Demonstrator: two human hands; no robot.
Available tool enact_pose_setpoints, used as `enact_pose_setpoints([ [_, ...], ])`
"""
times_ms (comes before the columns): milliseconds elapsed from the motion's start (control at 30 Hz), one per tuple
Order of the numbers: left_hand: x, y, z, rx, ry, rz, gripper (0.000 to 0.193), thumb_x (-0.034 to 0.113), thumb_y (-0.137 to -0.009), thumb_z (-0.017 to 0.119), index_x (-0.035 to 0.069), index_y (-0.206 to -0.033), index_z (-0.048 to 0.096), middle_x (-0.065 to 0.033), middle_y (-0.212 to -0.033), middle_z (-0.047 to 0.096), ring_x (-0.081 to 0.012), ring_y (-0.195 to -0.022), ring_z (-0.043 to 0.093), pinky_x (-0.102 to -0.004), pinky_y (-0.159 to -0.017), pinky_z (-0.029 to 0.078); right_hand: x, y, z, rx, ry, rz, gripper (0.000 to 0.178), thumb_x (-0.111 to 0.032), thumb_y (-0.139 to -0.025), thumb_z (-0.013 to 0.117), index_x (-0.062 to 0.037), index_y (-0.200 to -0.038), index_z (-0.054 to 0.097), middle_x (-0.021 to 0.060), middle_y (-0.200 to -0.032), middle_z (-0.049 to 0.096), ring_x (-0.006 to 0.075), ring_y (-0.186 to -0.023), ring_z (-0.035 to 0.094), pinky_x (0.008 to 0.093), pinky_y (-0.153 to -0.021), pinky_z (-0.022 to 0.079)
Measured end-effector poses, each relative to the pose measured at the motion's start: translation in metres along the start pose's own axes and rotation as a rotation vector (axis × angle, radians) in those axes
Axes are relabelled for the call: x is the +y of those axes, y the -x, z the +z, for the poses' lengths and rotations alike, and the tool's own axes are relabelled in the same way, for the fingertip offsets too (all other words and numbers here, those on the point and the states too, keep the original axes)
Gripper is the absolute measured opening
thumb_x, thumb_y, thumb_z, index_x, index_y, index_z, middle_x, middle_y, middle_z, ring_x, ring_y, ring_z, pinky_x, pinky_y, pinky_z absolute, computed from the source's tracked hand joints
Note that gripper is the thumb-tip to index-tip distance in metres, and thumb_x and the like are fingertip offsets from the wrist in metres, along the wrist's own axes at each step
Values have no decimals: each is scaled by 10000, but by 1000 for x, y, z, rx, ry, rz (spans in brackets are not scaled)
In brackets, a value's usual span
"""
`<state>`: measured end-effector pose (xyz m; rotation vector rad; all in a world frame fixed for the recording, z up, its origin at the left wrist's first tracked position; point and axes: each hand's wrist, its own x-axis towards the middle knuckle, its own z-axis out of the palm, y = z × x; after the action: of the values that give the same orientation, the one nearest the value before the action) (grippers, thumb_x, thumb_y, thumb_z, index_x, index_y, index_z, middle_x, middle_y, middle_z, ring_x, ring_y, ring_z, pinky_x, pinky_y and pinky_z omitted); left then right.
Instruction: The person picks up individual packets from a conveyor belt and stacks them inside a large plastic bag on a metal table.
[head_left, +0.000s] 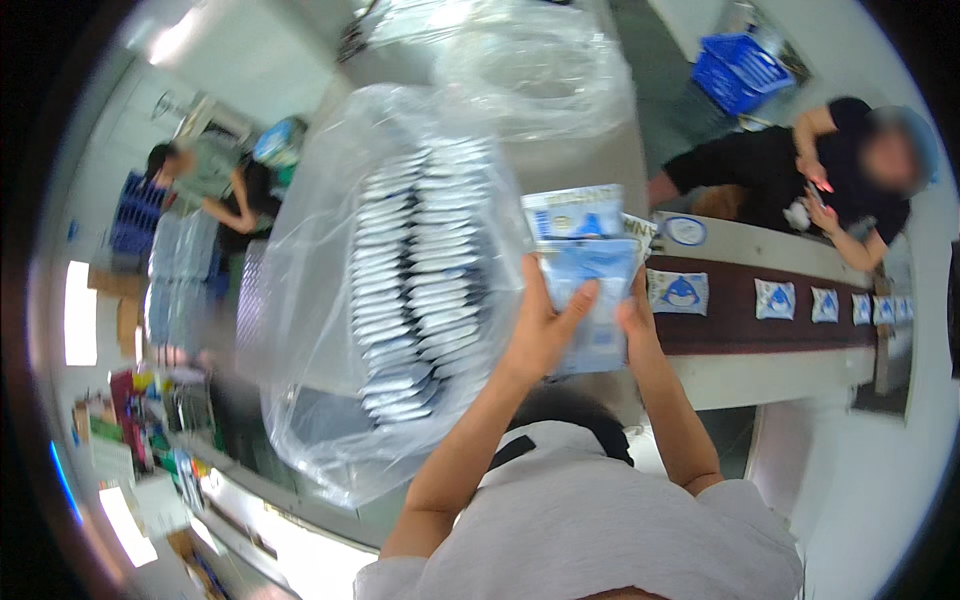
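My left hand (543,325) grips several flat white-and-blue packets (592,262), with its thumb pressed over their front. On the other edge of the packets, my right hand (638,312) is closed, and another packet's corner shows just above it. To the left stands a large clear plastic bag (300,330), its mouth spread wide. Inside it, similar packets (443,265) stand stacked on edge in two long rows. A dark conveyor belt (730,337) on the right carries a line of packets (775,299) with a blue cartoon animal, the closest beside my right hand.
Folded clear plastic bags (540,75) lie at the table's far end. A co-worker (850,180) sits beyond the belt, near a blue basket (738,75). Another person (215,185) is at the far left, by stacked bluish packs (180,280). A round label (685,230) sits on the belt's frame.
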<state>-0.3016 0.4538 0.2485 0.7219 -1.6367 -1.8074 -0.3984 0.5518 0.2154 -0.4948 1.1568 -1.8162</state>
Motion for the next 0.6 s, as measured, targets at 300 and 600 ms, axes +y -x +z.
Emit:
enact_pose_setpoints([
  [300, 136, 73, -183, 416, -1490, 185, 794, 348, -758, 708, 72, -1392, 319, -227, -1434, 278, -396, -1302, 307, -444, -1034, 329, 33, -42, 118, -492, 308, 33, 940, -229, -684, 749, -18, -1419, 202, 161, -1276, 481, 250, -1189, 471, 355, -969, 380],
  [600, 126, 116, -321, 553, -1111, -136, 200, 150, -763, 685, -30, -752, 598, -142, -537, 454, -139, -490, 459, -315, -496, 358, 177, -72, 238, -976, 1708, -488, 1049, -359, -576, 800, 26, -1381, 249, 198, -1207, 489, 366, -1108, 483, 437, -935, 389],
])
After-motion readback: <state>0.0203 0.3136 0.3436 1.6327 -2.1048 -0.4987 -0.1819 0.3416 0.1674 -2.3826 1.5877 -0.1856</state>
